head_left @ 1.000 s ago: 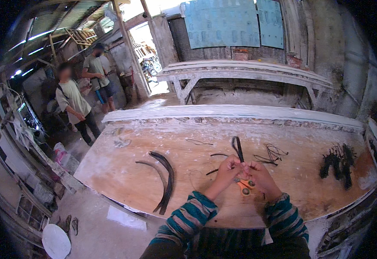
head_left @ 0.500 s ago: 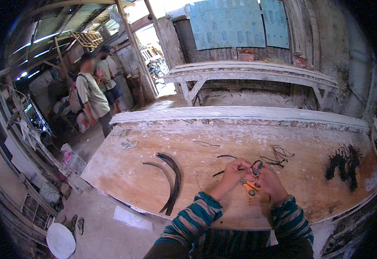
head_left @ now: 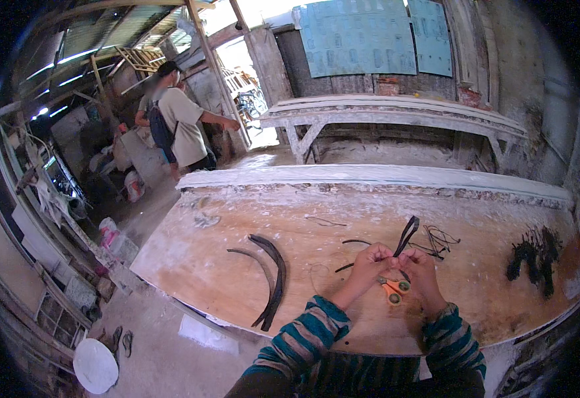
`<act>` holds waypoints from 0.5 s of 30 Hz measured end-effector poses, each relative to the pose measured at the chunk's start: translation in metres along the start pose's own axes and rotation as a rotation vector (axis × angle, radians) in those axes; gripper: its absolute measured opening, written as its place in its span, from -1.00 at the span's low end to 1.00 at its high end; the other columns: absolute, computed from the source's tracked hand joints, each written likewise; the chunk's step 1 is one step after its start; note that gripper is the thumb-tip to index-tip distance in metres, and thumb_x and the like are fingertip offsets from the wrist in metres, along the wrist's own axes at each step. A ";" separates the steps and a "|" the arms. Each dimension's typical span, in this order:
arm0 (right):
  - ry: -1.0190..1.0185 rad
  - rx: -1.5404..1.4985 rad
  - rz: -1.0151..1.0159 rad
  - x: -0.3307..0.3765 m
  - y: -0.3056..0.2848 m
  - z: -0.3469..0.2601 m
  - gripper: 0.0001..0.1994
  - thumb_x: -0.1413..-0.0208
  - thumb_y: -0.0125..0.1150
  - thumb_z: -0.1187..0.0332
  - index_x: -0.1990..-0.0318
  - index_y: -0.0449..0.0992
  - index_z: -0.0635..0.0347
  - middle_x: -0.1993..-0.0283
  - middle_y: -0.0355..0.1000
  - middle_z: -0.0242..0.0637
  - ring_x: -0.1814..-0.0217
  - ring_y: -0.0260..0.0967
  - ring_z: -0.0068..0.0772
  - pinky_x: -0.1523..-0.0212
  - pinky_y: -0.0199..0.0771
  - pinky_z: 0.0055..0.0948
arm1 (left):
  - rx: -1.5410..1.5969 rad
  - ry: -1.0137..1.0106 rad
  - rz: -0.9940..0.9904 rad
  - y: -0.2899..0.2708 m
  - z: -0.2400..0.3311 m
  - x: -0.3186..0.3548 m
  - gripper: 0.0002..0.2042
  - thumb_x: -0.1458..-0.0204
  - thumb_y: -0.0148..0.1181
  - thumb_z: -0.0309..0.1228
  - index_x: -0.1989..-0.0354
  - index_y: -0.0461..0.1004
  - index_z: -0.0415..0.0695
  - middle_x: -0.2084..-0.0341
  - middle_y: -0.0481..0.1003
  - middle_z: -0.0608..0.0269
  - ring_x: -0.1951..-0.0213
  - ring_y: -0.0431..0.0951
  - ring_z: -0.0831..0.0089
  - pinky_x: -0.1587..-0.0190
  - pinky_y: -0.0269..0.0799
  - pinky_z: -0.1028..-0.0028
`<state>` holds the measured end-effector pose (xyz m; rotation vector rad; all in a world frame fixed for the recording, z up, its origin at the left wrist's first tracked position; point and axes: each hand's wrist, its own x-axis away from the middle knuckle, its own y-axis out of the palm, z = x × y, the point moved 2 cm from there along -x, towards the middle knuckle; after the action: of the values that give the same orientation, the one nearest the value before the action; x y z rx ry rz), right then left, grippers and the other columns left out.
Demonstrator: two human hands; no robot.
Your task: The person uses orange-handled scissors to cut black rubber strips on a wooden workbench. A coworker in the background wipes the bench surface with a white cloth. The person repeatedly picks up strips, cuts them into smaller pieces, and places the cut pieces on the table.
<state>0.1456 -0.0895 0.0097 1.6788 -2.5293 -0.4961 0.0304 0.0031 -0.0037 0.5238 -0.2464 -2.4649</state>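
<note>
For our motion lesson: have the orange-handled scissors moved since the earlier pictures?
No; the orange-handled scissors keep their place, beyond and right of the small dark spot on the tabletop.

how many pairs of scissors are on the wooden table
1: the orange-handled metal scissors on the brown wooden tabletop, between the forearms, closer to the body than the left hand and right hand. Others could be hidden beneath the hands.
</note>
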 end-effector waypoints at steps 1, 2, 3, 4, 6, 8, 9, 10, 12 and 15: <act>-0.045 0.062 -0.010 -0.001 -0.001 0.000 -0.93 -0.05 0.09 0.47 0.41 0.41 0.28 0.42 0.42 -0.34 0.39 0.35 -0.62 0.32 0.38 -0.63 | -0.007 -0.001 0.000 0.000 0.001 0.000 -0.90 0.03 0.15 -0.50 0.37 0.35 -0.17 0.50 0.45 0.36 0.47 0.43 0.66 0.47 0.36 0.67; -0.053 0.083 -0.006 -0.001 -0.001 0.001 -0.92 -0.05 0.10 0.46 0.42 0.41 0.27 0.42 0.42 -0.35 0.39 0.35 -0.62 0.32 0.37 -0.64 | -0.014 -0.002 0.001 0.000 0.002 0.000 -0.90 0.03 0.15 -0.50 0.37 0.35 -0.17 0.50 0.46 0.35 0.47 0.44 0.65 0.47 0.38 0.66; -0.060 0.105 -0.003 0.000 0.000 -0.001 -0.91 -0.05 0.10 0.45 0.42 0.42 0.27 0.42 0.42 -0.35 0.39 0.34 -0.63 0.31 0.36 -0.65 | -0.021 -0.004 0.001 0.000 0.004 0.000 -0.90 0.03 0.15 -0.49 0.38 0.35 -0.17 0.50 0.46 0.34 0.47 0.44 0.63 0.48 0.39 0.64; -0.068 0.127 0.000 0.000 0.001 -0.002 -0.91 -0.05 0.11 0.44 0.43 0.42 0.26 0.43 0.42 -0.36 0.39 0.34 -0.64 0.31 0.35 -0.66 | -0.009 0.000 0.005 0.000 0.005 0.001 -0.90 0.03 0.15 -0.48 0.38 0.35 -0.16 0.49 0.46 0.34 0.47 0.44 0.64 0.48 0.39 0.64; -0.103 0.075 -0.010 0.001 0.005 -0.005 -0.91 -0.05 0.11 0.44 0.43 0.42 0.25 0.43 0.42 -0.38 0.40 0.33 -0.65 0.32 0.34 -0.66 | 0.017 0.008 0.013 0.000 0.007 0.002 -0.90 0.03 0.15 -0.47 0.38 0.35 -0.15 0.49 0.46 0.34 0.46 0.44 0.64 0.48 0.39 0.64; -0.134 0.066 0.003 0.001 0.004 -0.005 -0.91 -0.05 0.11 0.44 0.43 0.41 0.25 0.45 0.41 -0.40 0.41 0.31 -0.66 0.34 0.33 -0.65 | 0.025 -0.046 0.014 0.002 0.011 0.001 -0.91 0.03 0.14 -0.47 0.39 0.36 -0.14 0.48 0.46 0.35 0.45 0.44 0.65 0.48 0.39 0.64; -0.149 0.082 0.018 0.000 0.000 -0.003 -0.91 -0.05 0.11 0.44 0.44 0.41 0.25 0.46 0.40 -0.41 0.41 0.30 -0.67 0.35 0.32 -0.65 | 0.030 -0.074 0.014 0.002 0.013 0.002 -0.91 0.02 0.14 -0.48 0.39 0.36 -0.14 0.48 0.46 0.35 0.45 0.44 0.65 0.47 0.39 0.64; -0.165 0.098 0.031 -0.002 -0.002 -0.001 -0.91 -0.05 0.11 0.44 0.44 0.40 0.25 0.47 0.39 -0.42 0.42 0.29 -0.68 0.36 0.31 -0.65 | 0.035 -0.060 -0.002 0.001 0.011 0.001 -0.92 0.02 0.14 -0.48 0.39 0.36 -0.14 0.48 0.45 0.36 0.45 0.44 0.65 0.47 0.39 0.64; -0.188 0.073 0.015 -0.003 0.000 0.001 -0.90 -0.06 0.09 0.43 0.44 0.39 0.24 0.48 0.38 -0.44 0.43 0.27 -0.69 0.37 0.29 -0.66 | 0.045 -0.034 -0.035 -0.004 0.006 -0.001 -0.92 0.02 0.14 -0.49 0.39 0.36 -0.14 0.48 0.45 0.36 0.44 0.44 0.64 0.47 0.39 0.64; -0.235 0.186 0.075 -0.002 -0.001 0.002 -0.90 -0.07 0.08 0.43 0.44 0.38 0.24 0.48 0.36 -0.44 0.44 0.26 -0.68 0.38 0.26 -0.67 | -0.005 -0.019 -0.059 -0.004 0.003 -0.002 -0.93 0.02 0.13 -0.49 0.40 0.37 -0.14 0.48 0.45 0.37 0.43 0.44 0.64 0.46 0.40 0.64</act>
<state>0.1468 -0.0876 0.0077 1.6634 -2.8760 -0.4925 0.0285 0.0074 -0.0013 0.5119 -0.2356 -2.5281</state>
